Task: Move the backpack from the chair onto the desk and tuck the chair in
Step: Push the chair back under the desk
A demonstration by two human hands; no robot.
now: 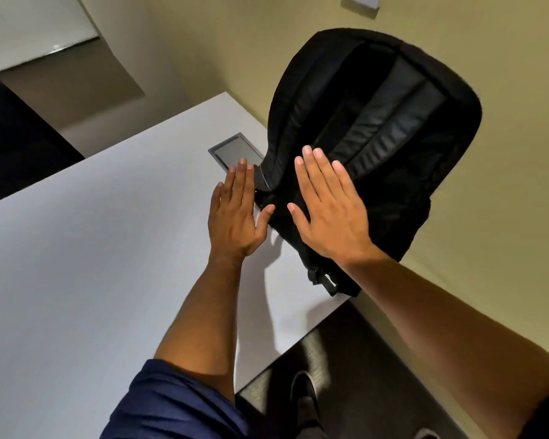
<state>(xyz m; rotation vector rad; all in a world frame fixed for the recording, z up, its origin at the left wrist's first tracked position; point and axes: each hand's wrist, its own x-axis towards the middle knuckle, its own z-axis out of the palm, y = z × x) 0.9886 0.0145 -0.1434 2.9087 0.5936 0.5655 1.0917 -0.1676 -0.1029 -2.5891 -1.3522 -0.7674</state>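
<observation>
The backpack (371, 147) stands upright at the far right corner of the surface (92, 248), against the wall. Both grips are spread flat: the right hand (327, 210) at its padded back, the left hand (235, 213) beside its left edge. No chair shows.

A: Backpack (374, 147) upright on white table (76, 264), against wall (488, 280).
B: Hands?
A: Both flat, fingers straight. Right hand (327, 210) at pack; left hand (235, 213) beside it.
</observation>
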